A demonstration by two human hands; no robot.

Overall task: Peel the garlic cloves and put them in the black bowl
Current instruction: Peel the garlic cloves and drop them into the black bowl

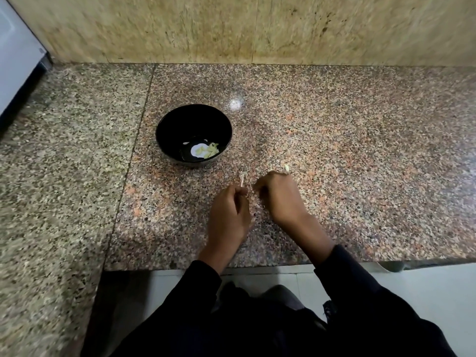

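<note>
The black bowl (164, 130) stands on the granite counter, with several pale peeled garlic cloves (210, 150) lying at its bottom. In front of it and to the right, my left hand (228, 215) pinches a thin pale garlic stem piece (242, 178) that sticks up past the fingertips. My right hand (279, 195) is just right of it, fingers curled down toward the counter; what lies under its fingers is hidden. A small pale garlic piece (286, 167) lies on the counter just beyond my right hand.
The speckled granite counter (360, 150) runs to a beige stone wall (257, 29) at the back. A white appliance (15, 60) stands at the far left. The counter's front edge (231, 266) is near my body, with pale floor tiles below.
</note>
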